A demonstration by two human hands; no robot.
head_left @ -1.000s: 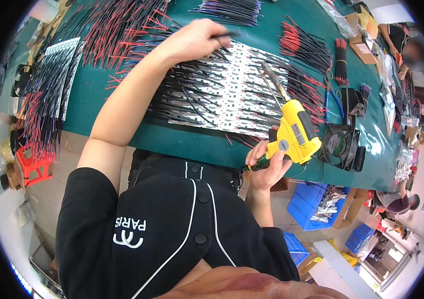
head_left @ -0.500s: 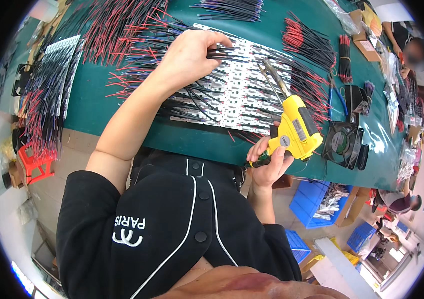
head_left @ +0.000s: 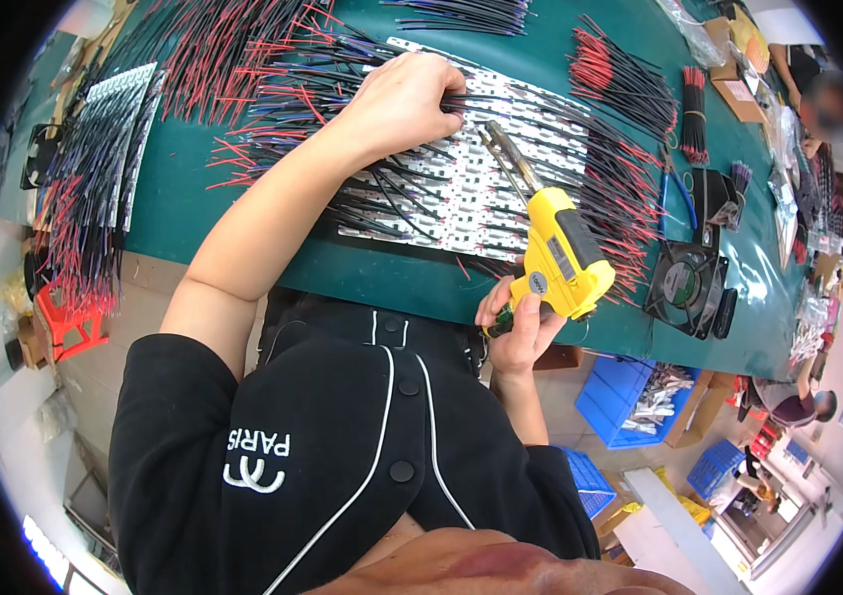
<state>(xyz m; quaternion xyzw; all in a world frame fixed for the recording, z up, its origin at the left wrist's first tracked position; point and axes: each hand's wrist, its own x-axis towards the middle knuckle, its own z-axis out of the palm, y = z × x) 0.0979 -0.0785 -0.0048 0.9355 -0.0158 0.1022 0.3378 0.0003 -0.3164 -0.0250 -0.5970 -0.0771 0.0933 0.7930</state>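
My right hand (head_left: 519, 327) is wrapped round the handle of a yellow soldering gun (head_left: 565, 248). The gun's metal tip slants up and left over a white circuit board panel (head_left: 466, 183), close to my left fingertips; whether it touches cannot be told. My left hand (head_left: 410, 104) rests over the panel's upper part, thumb and fingers pinched together on a thin black wire (head_left: 489, 101). Black wires with red ends fan out from both long sides of the panel. My left forearm covers some of the wires on the left.
Wire bundles (head_left: 615, 84) lie on the green table (head_left: 402, 288). A second wired panel (head_left: 119, 129) is at the left edge. Blue-handled pliers (head_left: 681, 193) and a black fan (head_left: 684, 288) sit at right. Below stand a blue crate (head_left: 615, 397) and a red stool (head_left: 64, 322). Other people work at far right.
My right hand has shifted the soldering gun left, so its tip is nearer my left fingers. My left hand has moved slightly right, still pinched.
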